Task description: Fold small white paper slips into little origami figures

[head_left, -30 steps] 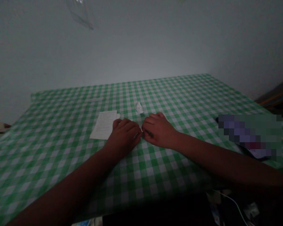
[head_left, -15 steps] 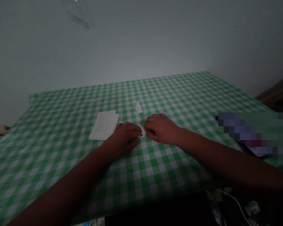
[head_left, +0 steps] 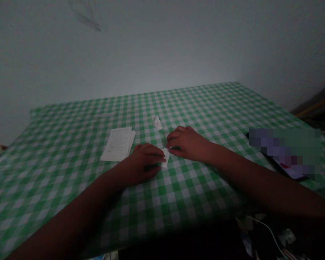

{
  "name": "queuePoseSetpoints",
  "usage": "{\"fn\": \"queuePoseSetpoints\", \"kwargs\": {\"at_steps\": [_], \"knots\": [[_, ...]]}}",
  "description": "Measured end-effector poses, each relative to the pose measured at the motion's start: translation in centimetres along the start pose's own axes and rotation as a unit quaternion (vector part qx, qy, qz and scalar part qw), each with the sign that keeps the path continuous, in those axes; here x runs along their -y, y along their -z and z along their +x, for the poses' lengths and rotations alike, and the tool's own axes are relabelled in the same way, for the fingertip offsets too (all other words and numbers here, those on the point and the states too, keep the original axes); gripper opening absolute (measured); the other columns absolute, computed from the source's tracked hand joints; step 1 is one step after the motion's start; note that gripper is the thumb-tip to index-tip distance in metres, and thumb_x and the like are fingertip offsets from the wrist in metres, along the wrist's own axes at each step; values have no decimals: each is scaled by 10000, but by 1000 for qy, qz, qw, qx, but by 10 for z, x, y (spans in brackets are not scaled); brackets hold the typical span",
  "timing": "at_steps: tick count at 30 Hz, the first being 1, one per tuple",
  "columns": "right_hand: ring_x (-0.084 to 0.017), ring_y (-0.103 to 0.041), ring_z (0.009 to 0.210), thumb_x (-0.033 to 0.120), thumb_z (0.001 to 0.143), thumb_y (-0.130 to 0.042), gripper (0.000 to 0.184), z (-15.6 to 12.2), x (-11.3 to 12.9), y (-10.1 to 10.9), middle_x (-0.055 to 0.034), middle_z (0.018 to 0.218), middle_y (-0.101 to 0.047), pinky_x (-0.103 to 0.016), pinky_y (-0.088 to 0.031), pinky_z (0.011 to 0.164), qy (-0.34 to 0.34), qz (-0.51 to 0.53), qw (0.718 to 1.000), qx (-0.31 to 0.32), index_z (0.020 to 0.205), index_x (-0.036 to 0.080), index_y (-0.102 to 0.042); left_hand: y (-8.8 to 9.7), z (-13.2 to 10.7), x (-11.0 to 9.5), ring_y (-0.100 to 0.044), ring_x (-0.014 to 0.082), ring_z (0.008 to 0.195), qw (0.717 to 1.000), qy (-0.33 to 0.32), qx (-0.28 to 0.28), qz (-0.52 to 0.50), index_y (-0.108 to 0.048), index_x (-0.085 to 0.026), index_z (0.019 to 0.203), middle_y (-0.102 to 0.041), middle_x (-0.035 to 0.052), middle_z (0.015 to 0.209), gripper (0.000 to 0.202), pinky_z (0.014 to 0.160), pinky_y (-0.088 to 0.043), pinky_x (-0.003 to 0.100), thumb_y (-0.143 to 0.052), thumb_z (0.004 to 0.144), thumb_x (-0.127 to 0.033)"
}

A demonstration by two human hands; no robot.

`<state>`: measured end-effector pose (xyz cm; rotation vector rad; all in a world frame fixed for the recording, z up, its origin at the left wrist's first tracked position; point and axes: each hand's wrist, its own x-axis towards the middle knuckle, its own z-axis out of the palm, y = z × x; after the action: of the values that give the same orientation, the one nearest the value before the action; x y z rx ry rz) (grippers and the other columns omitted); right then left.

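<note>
A small piece of folded paper (head_left: 166, 157) with print on it lies on the checked cloth between my hands. My left hand (head_left: 142, 164) presses its fingertips on the paper's left side, the thumb a little below. At the paper's upper right edge, the thumb and fingers of my right hand (head_left: 188, 143) hold it, with the exact grip partly hidden. Just beyond the hands sits a folded paper piece (head_left: 157, 123) that stands up slightly. To the left of my left hand is a short stack of printed sheets (head_left: 117, 144).
A green and white checked tablecloth (head_left: 206, 104) covers the table. At the right lies a dark-edged device with a blurred screen (head_left: 287, 155). A pale wall (head_left: 162, 47) rises behind the table. Below the front edge, a white cable (head_left: 271, 231) hangs among clutter.
My right hand has shifted slightly up and away, and my left thumb has dropped lower. More of the small paper shows between the hands.
</note>
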<state>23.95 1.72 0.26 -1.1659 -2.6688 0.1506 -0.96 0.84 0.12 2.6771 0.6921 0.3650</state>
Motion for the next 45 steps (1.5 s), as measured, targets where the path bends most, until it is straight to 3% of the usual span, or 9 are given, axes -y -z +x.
{"fn": "queuePoseSetpoints", "kwargs": {"at_steps": [9,14,20,27,32,45], "knots": [[-258,-514,1058,327,915,-609,174,1,8,-4,-48,1135,-666,-391,-350,814,-6,2,1000,-7,1041,231,-681,2,-2,-4,-482,277,1255,999,-9,11,37,-666,-284,1185,-587,54,1350,298,1065,-352,501,-616,893,-254],[-280,-499,1077,357,867,-640,311,-3,15,-5,-91,1198,-615,-398,-383,825,-24,17,1000,7,1133,198,-618,2,-3,-2,-461,277,1279,999,-14,14,35,-665,-282,1177,-581,46,1372,284,1073,-336,503,-613,899,-259],[-308,-474,1120,417,805,-673,456,-6,26,-6,-124,1237,-566,-422,-407,857,-53,20,998,14,1165,169,-543,5,-2,-4,-495,261,1252,1000,-13,17,17,-683,-311,1144,-633,22,1299,282,1063,-333,474,-614,885,-222],[-309,-476,1110,427,787,-653,442,-5,30,-7,-121,1212,-569,-439,-403,884,-72,38,997,8,1129,177,-528,3,3,-5,-547,229,1190,1000,12,18,21,-673,-276,1125,-687,4,1223,229,1041,-295,438,-576,920,-242],[-301,-483,1090,414,799,-634,375,-1,24,-11,-108,1186,-576,-442,-402,882,-118,41,992,-19,1079,188,-528,-5,5,-7,-578,223,1141,997,45,-7,62,-680,-280,1066,-715,-9,1164,156,1052,-210,477,-593,938,-287],[-346,-431,1229,444,775,-635,498,-10,45,-12,-164,1394,-470,-528,-394,965,-64,35,997,-7,1171,163,-526,-5,5,-9,-576,226,1151,996,75,-8,42,-687,-298,1066,-705,-26,1169,185,1029,-236,462,-646,887,-283]]}}
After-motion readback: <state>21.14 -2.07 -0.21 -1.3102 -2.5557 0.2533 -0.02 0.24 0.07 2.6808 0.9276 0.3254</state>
